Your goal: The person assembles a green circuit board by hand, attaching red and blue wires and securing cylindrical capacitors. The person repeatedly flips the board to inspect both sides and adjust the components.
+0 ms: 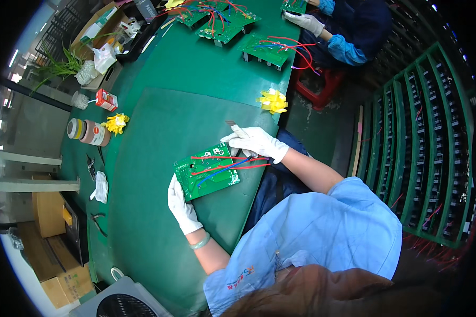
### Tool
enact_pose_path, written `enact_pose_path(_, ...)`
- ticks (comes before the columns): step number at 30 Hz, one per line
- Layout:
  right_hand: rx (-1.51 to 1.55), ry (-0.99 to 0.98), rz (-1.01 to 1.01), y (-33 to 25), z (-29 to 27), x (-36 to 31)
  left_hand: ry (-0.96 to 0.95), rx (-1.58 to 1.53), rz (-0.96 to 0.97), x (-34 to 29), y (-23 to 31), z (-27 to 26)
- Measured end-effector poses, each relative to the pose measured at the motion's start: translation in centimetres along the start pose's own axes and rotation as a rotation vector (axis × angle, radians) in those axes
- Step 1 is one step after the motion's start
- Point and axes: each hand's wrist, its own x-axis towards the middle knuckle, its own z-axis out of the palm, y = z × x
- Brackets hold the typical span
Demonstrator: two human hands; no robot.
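Note:
A green circuit board (215,186) lies on the green mat in front of me, with red and blue wires running across it to the right. My left hand (182,205), in a white glove, grips the board's left edge. Over the board's upper right corner, my gloved right hand (259,144) is closed on a small flat pale tool (239,130) with a greyish tip. That tip points up and away from the board. The rest of the tool is hidden in the fingers, and its exact kind cannot be made out.
More wired boards (227,26) lie at the far end. Yellow-and-white bundles (273,101) sit on both sides of the mat. Jars (95,133), a red-and-white carton (106,99) and pliers (91,168) line the left. A co-worker's gloved hand (305,22) is at far right, near a green rack (391,153).

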Motion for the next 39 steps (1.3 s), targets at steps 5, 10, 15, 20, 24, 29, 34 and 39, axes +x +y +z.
enact_pose_path(5,-0.021,0.016,0.010,-0.2,0.2,-0.1,-0.035,-0.029,0.024,-0.2,0.3,0.3)
enact_pose_path(10,0.026,0.010,0.010,0.2,0.1,-0.1,-0.024,0.036,0.039,-0.5,0.5,0.6)
enact_pose_path(15,0.035,0.004,-0.008,0.2,-0.1,-0.1,-0.039,0.053,0.035,-0.6,0.8,0.8)
enact_pose_path(20,0.020,-0.002,0.007,0.1,-0.1,0.1,-0.106,0.049,0.058,-0.4,1.0,1.0)
enact_pose_path(24,-0.079,-0.068,0.069,0.3,-0.7,0.1,-0.037,0.151,-0.038,-1.0,1.9,1.0)
enact_pose_path(29,-0.127,-0.042,-0.033,0.5,0.4,-0.4,-0.032,0.001,-0.080,-0.8,0.0,-0.7)
enact_pose_path(34,-0.136,0.021,-0.059,1.9,-0.5,-0.1,-0.045,-0.153,-0.018,-1.1,-0.8,-0.9)
enact_pose_path(39,-0.147,-0.013,-0.097,1.3,-0.6,0.3,-0.032,-0.188,-0.039,-1.4,-0.5,-0.7)
